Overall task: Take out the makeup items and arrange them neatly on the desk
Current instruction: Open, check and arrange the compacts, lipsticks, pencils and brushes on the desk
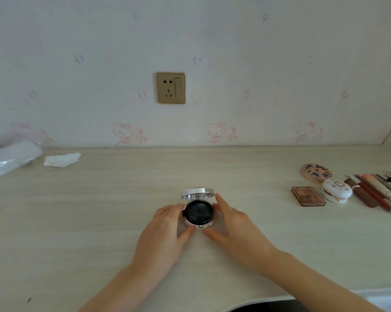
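A pale wood-grain desk (100,210) is set against a wall (77,41) papered with faint pink cartoon cats, and a brass-coloured socket plate (170,88) is mounted on that wall above the middle of the desk.

Near the centre of the desk a round compact (198,213) is seen lying open: its dark inner disc faces up and its silver-rimmed lid (197,193) is raised at the far side. The compact is flanked by both hands. The left hand (165,230) is placed at its left edge, with the fingers lightly curved against the rim and the thumb touching the near-left side. The right hand (235,228) is placed at its right edge, with the fingers extended along the rim toward the lid and the thumb brought in at the near side. The case is thus pinched lightly between the two hands.

At the far right, other makeup is laid out together: a patterned round case (316,172), a white domed case (337,190) just near of it, a flat brown palette (308,196) to the left of that, and a row of pencils and tubes (376,191) lying side by side at the right edge.

At the far left, a crumpled tissue (61,159) is seen beside a clear plastic bag (10,159).
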Motion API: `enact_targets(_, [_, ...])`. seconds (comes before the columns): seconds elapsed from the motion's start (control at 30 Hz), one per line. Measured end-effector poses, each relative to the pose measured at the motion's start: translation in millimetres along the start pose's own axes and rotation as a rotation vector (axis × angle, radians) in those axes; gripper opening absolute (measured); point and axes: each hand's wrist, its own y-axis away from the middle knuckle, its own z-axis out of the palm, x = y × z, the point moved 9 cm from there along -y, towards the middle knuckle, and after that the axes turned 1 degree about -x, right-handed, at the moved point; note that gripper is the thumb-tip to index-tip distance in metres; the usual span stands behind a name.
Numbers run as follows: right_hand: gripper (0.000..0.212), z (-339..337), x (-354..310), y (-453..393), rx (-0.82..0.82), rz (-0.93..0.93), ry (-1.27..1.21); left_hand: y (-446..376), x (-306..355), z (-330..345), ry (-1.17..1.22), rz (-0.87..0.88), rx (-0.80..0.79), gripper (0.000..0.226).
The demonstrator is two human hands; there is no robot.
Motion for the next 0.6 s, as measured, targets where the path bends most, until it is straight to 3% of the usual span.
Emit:
enact_targets(0.4, [0.053,-3.6,4.7,-72.2,0.114,-0.089,-0.105,-58.6,-33.5,9.3,0.031,-0.04,-0.026,0.036])
enact_targets(0.6, [0.063,5.9,11.8,-121.3,0.088,-0.026,-0.097,-96.3,-54.0,9.9,-0.021,-0.053,-0.044,0.035])
